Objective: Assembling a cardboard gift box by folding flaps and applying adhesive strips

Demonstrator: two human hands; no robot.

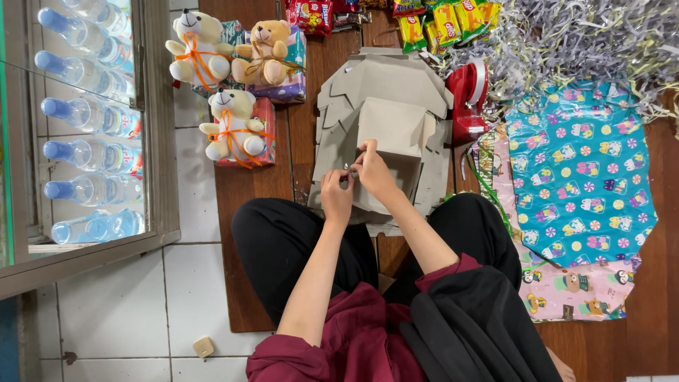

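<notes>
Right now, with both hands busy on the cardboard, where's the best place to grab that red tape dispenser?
Probably by the tape dispenser's upper rounded body, coming from its right or from above. That end stands free. Its left flank sits tight against the cardboard stack, and its lower end meets ribbon and wrapping paper, so fingers would snag there.

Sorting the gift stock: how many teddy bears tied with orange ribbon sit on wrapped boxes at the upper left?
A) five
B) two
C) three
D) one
C: three teddy bears show there, each bound to a wrapped box with ribbon.
</notes>
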